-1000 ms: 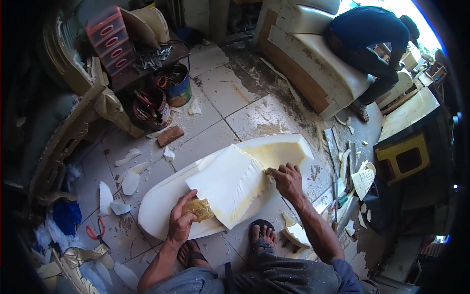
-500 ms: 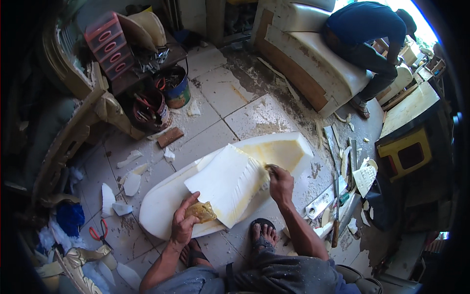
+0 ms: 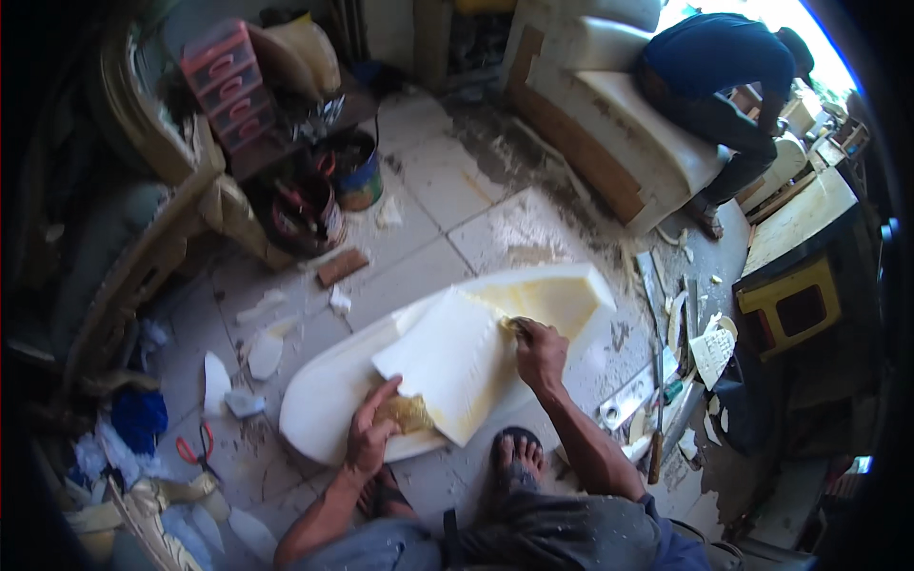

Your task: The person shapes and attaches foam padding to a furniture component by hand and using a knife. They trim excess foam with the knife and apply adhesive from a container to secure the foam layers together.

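A long, rounded white foam block (image 3: 328,404) lies on the floor by my feet, its right end smeared with yellow glue. Over its middle rests a thinner white foam sheet (image 3: 443,347) with yellowish smears along its right side. My left hand (image 3: 369,436) grips an amber, glue-crusted, translucent lump (image 3: 409,415), perhaps a bag or container, by the sheet's lower left corner. Closed around a small dark spreader-like tool (image 3: 515,328), my right hand (image 3: 542,356) is at the sheet's upper right edge. The tool's shape is mostly hidden by the fingers.
Foam scraps (image 3: 265,356) and red-handled scissors (image 3: 197,445) lie at left. Tool-filled buckets (image 3: 358,186) stand by a pink drawer unit (image 3: 228,86). Metal strips and a long tool (image 3: 657,390) lie at right. Another person (image 3: 719,71) sits on a foam-covered sofa frame (image 3: 609,124).
The whole view has shifted slightly. My right hand and the tool have moved a little left against the foam, over the sheet's edge. My left hand keeps its hold on the amber lump.
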Motion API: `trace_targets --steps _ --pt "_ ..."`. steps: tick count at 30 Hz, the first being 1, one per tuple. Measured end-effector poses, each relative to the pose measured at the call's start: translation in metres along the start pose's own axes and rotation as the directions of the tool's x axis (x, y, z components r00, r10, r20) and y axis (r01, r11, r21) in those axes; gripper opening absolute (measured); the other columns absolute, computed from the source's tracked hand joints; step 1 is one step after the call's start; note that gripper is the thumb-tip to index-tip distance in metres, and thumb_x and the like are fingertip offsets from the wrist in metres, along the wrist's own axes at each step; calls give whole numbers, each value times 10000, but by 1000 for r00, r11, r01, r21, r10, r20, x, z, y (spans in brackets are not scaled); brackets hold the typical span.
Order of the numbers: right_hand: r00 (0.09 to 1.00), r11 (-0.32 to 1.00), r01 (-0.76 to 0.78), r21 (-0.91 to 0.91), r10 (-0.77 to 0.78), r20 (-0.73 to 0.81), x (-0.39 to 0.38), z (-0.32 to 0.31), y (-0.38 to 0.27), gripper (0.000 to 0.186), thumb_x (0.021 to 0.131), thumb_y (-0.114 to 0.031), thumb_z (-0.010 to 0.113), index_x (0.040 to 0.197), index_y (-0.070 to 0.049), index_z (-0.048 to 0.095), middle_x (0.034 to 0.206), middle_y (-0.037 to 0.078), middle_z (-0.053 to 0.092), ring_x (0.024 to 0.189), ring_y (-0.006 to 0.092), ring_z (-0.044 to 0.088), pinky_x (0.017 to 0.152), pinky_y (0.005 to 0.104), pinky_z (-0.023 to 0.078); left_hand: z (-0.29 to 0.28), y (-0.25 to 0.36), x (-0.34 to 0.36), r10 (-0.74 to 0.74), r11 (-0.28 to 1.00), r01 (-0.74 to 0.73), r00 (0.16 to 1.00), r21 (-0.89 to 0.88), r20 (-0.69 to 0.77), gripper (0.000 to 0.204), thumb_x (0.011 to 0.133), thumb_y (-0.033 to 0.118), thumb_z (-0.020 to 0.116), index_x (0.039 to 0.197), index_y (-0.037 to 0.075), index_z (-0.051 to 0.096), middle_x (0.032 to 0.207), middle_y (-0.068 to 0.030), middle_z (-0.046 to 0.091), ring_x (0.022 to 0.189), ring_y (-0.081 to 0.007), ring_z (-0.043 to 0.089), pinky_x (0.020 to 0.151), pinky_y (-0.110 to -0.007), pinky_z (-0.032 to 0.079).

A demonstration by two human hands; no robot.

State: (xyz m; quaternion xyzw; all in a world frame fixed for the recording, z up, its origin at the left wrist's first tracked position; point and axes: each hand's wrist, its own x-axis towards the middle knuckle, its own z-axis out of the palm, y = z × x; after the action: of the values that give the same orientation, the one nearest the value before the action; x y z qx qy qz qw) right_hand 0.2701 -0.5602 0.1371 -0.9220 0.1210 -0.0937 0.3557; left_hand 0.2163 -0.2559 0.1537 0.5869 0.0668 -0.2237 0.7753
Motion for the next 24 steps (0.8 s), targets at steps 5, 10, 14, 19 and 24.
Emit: trace_targets --steps 5,10,14,19,24 --pt "906 998 29 64 -53 420 -40 -6 -47 238 943 -78 641 1149 -54 757 947 215 753 849 288 745 826 336 580 -5 9 -13 -14 993 8 999 -122 -46 781 701 12 501 1482 12 465 1318 -103 541 1187 -193 563 1063 -298 433" --pt "840 831 149 536 -392 375 -39 -39 -109 217 913 -46 686 1120 -57 752 940 102 738 865 238 687 814 363 535 -13 35 -19 190 929 -180 982 -325 -1 543 802 45 471 1344 11 474 1247 -132 573 1187 -235 594 1072 -387 465" --pt "564 654 703 280 -752 340 -43 -24 -144 284 796 -99 699 1078 -132 701 780 17 623 737 209 569 743 366 404 -6 44 -12 182 906 -174 983 -386 -16 295 1005 200 484 1231 20 542 1170 -120 605 1124 -205 606 1015 -368 483" --pt "567 690 703 169 -688 453 -53 -4 -148 231 811 -97 641 1027 -133 716 832 21 698 769 213 650 757 389 407 -6 47 -8 260 966 -259 965 15 -45 272 1057 256 481 1084 18 610 1065 -83 628 1003 -159 601 950 -326 476" --pt "580 846 501 182 -484 655 -66 1 -144 133 868 -101 634 972 -98 717 766 89 694 740 289 684 753 424 432 -2 48 -7 375 886 -336 924 319 -68 219 1000 180 513 984 13 655 991 -56 612 940 -131 576 877 -292 466"
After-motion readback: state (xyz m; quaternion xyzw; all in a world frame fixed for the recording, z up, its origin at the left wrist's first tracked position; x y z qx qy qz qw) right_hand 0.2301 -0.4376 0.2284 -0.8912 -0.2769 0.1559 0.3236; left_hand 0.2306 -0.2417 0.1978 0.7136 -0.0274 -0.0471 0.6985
